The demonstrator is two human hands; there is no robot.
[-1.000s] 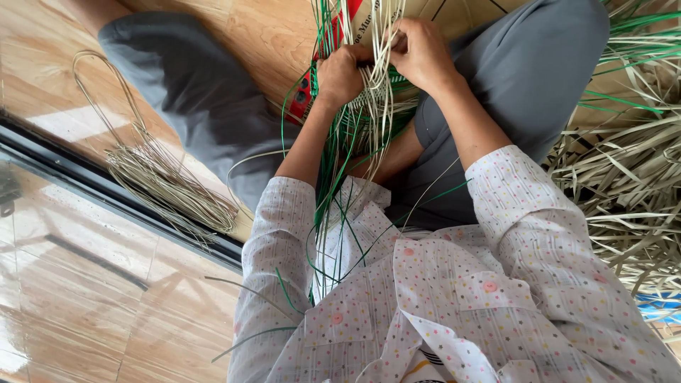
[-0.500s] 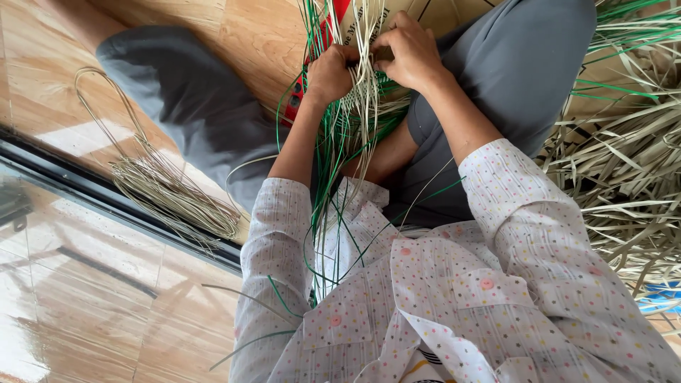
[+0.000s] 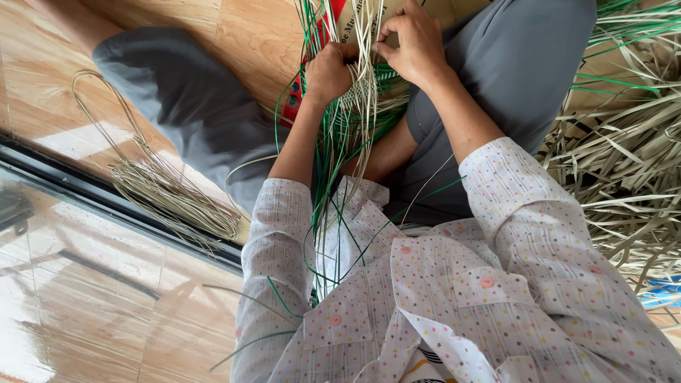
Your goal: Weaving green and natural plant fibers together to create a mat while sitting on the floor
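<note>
One package only: flat tan cardboard box (image 3: 443, 8) with red printed edge lay on the floor, under the weaving strips.

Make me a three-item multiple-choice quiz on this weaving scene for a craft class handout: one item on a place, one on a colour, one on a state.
1. Where does the looped bundle of pale strands lie?
A. On the wooden floor, at the person's left
B. On the person's lap
C. On top of the heap of dry leaves

2. What colour are the strips woven in with the pale ones?
A. Blue
B. Green
C. Black

3. How is the right hand engaged?
A. Resting flat on the floor
B. Hanging free
C. Fingers pinched on pale strips

Answers: 1 A, it lies on the floor beside the left knee. 2 B, green strips run through the woven piece. 3 C, its fingertips close on strips, as the left hand grips the piece.
</note>
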